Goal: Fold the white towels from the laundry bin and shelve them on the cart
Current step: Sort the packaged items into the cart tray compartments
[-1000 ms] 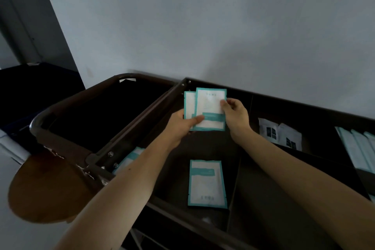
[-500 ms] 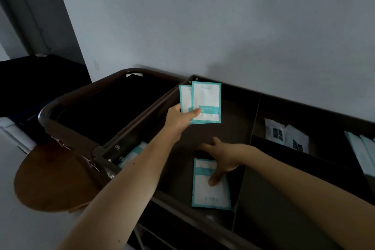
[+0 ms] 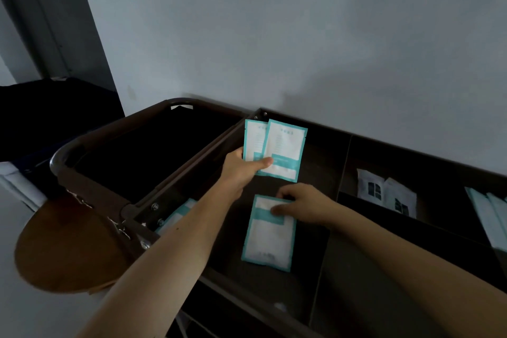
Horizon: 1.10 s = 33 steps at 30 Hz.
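**Fig.** Left hand (image 3: 241, 170) pinches two teal-edged sachets (image 3: 282, 151), print illegible; right hand (image 3: 301, 206) grips a third sachet (image 3: 270, 233) in the cart (image 3: 397, 153) tray's left compartment, beside the dark laundry bin (image 3: 90, 186).

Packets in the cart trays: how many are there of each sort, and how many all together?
Held teal-edged packets, left hand: 2
Flat teal-edged packet, pinched by right hand: 1
Half-hidden teal-edged packet: 1
White packets with dark marks: 2
Pale teal packets, cut off at the right edge: at least 2
Total: at least 8
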Motion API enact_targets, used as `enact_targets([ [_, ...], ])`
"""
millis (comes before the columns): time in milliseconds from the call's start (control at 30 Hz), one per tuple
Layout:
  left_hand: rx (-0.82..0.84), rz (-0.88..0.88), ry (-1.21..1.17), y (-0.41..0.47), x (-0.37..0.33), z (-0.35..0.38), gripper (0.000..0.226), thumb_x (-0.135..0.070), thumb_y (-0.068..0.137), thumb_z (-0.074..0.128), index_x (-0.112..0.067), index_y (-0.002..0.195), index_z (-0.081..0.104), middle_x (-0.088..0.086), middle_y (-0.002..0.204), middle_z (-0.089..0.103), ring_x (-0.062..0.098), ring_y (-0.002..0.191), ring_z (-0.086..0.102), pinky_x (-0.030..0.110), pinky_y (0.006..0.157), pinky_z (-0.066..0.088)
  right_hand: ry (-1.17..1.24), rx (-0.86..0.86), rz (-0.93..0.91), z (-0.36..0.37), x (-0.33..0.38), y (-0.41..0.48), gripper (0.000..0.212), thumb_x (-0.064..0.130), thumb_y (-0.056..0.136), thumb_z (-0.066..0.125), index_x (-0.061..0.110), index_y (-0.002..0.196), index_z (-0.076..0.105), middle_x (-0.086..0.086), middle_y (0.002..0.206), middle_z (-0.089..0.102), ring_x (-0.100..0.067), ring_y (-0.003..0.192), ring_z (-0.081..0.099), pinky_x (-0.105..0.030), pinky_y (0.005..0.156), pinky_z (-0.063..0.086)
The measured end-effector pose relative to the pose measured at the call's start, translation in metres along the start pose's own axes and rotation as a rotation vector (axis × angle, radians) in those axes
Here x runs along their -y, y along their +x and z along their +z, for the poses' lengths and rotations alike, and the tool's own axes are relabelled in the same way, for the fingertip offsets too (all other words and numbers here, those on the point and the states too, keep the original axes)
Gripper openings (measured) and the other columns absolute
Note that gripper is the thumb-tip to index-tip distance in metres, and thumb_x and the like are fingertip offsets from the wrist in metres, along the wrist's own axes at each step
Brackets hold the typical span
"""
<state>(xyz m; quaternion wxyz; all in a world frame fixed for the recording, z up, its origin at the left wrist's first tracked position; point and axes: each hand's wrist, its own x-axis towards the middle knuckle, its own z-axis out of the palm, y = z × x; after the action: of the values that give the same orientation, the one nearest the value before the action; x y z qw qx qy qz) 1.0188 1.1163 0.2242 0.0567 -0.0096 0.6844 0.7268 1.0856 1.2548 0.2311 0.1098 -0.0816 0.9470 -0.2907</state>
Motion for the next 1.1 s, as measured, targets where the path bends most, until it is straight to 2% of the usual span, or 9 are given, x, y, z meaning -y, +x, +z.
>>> enact_targets([
  [133,0.017,-0.011,-0.024,0.005,-0.001,-0.001,0.023,-0.001,0.076,0.074,-0.013,0.093,0.063,0.001,0.091,0.067,0.01,0.077,0.065,0.025,0.072,0.053,0.089,-0.056,0.034,-0.003,-0.002,0.002,0.011,0.024,0.085,0.065,0.02,0.078,0.059,0.0,0.092,0.059,-0.011,0.086,0.055,-0.02,0.069,0.042],
  [233,0.023,-0.012,-0.017,0.007,0.001,0.0,0.024,-0.001,0.077,0.073,-0.011,0.096,0.063,0.001,0.092,0.067,0.01,0.078,0.065,0.024,0.072,0.053,0.015,-0.062,0.032,-0.006,-0.003,0.002,0.009,0.024,0.086,0.064,0.015,0.088,0.062,-0.001,0.095,0.059,-0.012,0.087,0.055,-0.02,0.065,0.04],
  [367,0.018,0.005,-0.051,0.009,0.003,0.002,0.024,0.002,0.076,0.072,-0.011,0.094,0.063,0.008,0.1,0.068,0.017,0.084,0.066,0.03,0.078,0.054,-0.119,-0.114,0.035,-0.022,-0.007,0.002,0.019,0.023,0.088,0.06,0.01,0.102,0.063,-0.005,0.105,0.061,-0.014,0.09,0.055,-0.02,0.07,0.04],
  [567,0.076,-0.012,-0.07,0.007,0.003,0.001,0.026,0.002,0.074,0.073,-0.013,0.092,0.061,0.009,0.101,0.068,0.024,0.09,0.067,0.037,0.083,0.054,0.088,-0.305,0.113,-0.04,-0.019,0.001,0.005,0.019,0.085,0.062,0.018,0.083,0.058,0.001,0.088,0.059,-0.009,0.075,0.054,-0.015,0.056,0.038],
  [733,0.093,-0.053,-0.137,0.004,0.002,0.003,0.022,0.003,0.077,0.07,-0.012,0.091,0.061,0.01,0.101,0.068,0.02,0.084,0.067,0.039,0.085,0.054,0.321,-0.476,0.11,-0.04,-0.025,-0.001,0.01,0.018,0.084,0.066,0.022,0.076,0.06,0.008,0.075,0.06,-0.003,0.066,0.053,-0.016,0.056,0.039],
  [833,0.078,-0.051,-0.168,0.004,0.001,0.004,0.022,0.005,0.078,0.068,-0.013,0.09,0.063,0.01,0.103,0.067,0.019,0.082,0.065,0.042,0.092,0.05,0.447,-0.532,0.126,-0.042,-0.03,0.001,0.017,0.018,0.087,0.064,0.024,0.072,0.056,0.004,0.073,0.061,-0.007,0.062,0.054,-0.017,0.056,0.043],
  [900,0.062,-0.045,-0.15,0.004,0.0,0.004,0.022,0.003,0.079,0.069,-0.015,0.09,0.064,0.007,0.102,0.068,0.02,0.088,0.065,0.043,0.095,0.049,0.545,-0.605,0.171,-0.044,-0.034,0.002,0.018,0.02,0.091,0.059,0.022,0.074,0.053,-0.001,0.075,0.061,-0.01,0.06,0.054,-0.017,0.046,0.043],
  [1000,0.035,-0.043,-0.141,0.003,0.0,0.004,0.022,-0.001,0.08,0.069,-0.018,0.091,0.062,0.003,0.1,0.067,0.019,0.093,0.064,0.039,0.091,0.051,0.899,-0.707,0.223,-0.048,-0.035,0.001,0.017,0.016,0.094,0.053,0.018,0.078,0.049,-0.003,0.081,0.06,-0.012,0.065,0.058,-0.016,0.038,0.045],
  [1100,-0.003,-0.038,-0.204,0.0,-0.003,0.003,0.02,0.0,0.082,0.067,-0.015,0.094,0.061,0.002,0.098,0.065,0.011,0.082,0.063,0.024,0.071,0.053,1.366,-0.751,0.211,-0.05,-0.032,0.0,0.016,0.001,0.094,0.048,0.012,0.082,0.046,-0.007,0.088,0.058,-0.017,0.076,0.059,-0.024,0.044,0.054],
])
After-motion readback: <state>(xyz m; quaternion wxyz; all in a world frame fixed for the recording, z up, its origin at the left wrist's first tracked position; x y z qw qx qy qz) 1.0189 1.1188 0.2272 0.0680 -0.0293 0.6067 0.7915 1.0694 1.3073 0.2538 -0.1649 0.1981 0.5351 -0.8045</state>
